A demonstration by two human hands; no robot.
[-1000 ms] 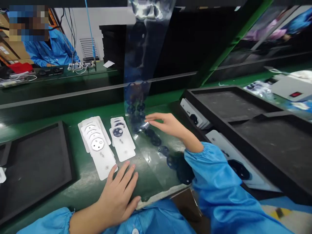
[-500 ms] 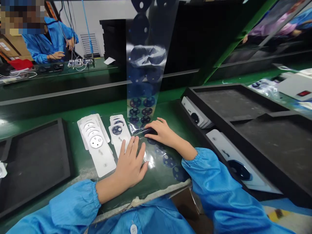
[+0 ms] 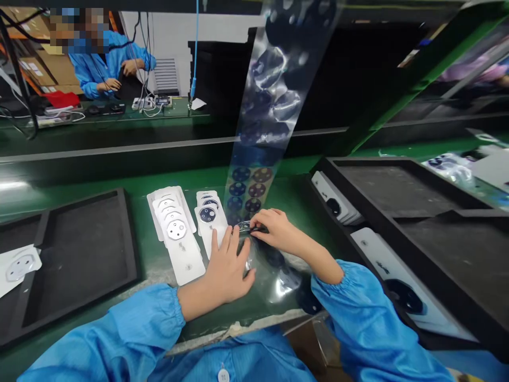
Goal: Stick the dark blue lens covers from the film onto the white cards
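Through my head feed, I see the right hand (image 3: 267,229) just below the centre, toward five o'clock, its thumb and fingers pinched on a folded edge of the clear film strip (image 3: 254,196). The left hand (image 3: 228,268), toward seven o'clock, is unclenched, fingers spread; its fingertips overlap the low end of the short row of cards (image 3: 209,229) and come close to the fold, though I can't tell which they press on. The strip, printed with dark discs, runs from twelve o'clock down to the right hand.

On the green table (image 3: 262,292) I have a longer row of white cards (image 3: 189,257) at eight o'clock, just beside the short row. A black tray (image 3: 87,254) sits farther out between eight and nine, a white card (image 3: 11,270) lying over it at its left end. Black trays (image 3: 374,180) fill three to four o'clock, with more pale cards (image 3: 413,286) along their near side. At ten o'clock a co-worker (image 3: 89,63) in blue is behind a second table; a blue cable (image 3: 194,48) hangs at eleven.

My wearer's forearms angle inward from the lower corners, blue sleeves (image 3: 369,307) gathered at the wrists, left palm down, right fingers pointing leftward.
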